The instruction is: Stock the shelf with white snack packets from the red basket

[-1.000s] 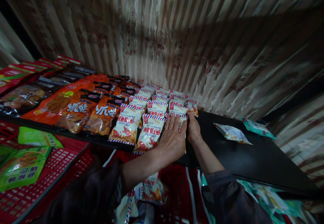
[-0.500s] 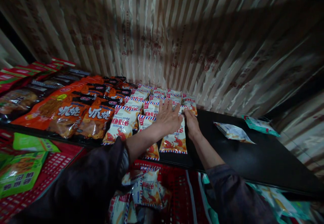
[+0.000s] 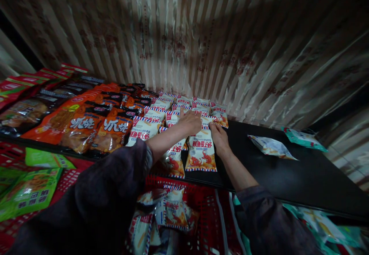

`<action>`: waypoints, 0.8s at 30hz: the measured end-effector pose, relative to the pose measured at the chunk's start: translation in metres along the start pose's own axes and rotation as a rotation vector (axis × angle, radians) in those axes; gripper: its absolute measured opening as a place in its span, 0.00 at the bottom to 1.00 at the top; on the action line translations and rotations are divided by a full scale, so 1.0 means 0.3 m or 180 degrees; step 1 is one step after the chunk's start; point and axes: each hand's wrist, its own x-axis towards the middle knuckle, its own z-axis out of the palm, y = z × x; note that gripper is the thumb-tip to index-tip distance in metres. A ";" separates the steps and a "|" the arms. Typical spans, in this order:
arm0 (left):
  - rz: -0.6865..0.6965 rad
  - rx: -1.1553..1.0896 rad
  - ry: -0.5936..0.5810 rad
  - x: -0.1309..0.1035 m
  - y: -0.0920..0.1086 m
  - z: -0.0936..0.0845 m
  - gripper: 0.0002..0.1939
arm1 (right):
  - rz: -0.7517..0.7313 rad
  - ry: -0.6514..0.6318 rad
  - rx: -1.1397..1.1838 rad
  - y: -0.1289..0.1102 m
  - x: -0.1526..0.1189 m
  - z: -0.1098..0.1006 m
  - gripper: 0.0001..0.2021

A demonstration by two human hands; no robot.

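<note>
White snack bags with red lettering and striped edges lie in overlapping rows on a black shelf. My left hand (image 3: pixel 188 123) rests on the middle of these rows, fingers apart, palm down. At the right edge of the front right bag (image 3: pixel 201 151), my right hand (image 3: pixel 219 136) touches its upper corner, fingers curled together. Whether those fingers pinch the bag or only press against it is hard to see. Another front bag (image 3: pixel 173 157) lies just left of it, partly under my left forearm.
Orange snack bags (image 3: pixel 113 130) fill the shelf's left part. A lone white bag (image 3: pixel 271 146) and a teal bag (image 3: pixel 305 139) lie on the black shelf (image 3: pixel 268 178) at right. Red baskets (image 3: pixel 206 216) with more bags stand below. A striped sheet (image 3: pixel 184 36) hangs behind.
My left hand has moved back and slightly left over the bags, uncovering the front right bag. My right hand remains at that bag's edge. The whole view has shifted slightly.
</note>
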 end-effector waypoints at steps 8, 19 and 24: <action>0.0063 0.0026 0.0024 0.005 0.005 0.010 0.19 | -0.0007 0.0085 -0.0106 0.005 0.004 0.009 0.19; 0.0099 0.0051 0.0030 0.000 0.004 0.010 0.19 | -0.0186 0.0108 -0.0119 0.020 0.021 0.017 0.18; 0.0108 0.0056 0.0101 -0.013 0.005 0.021 0.20 | -0.0253 0.0291 -0.0308 0.009 0.009 0.011 0.17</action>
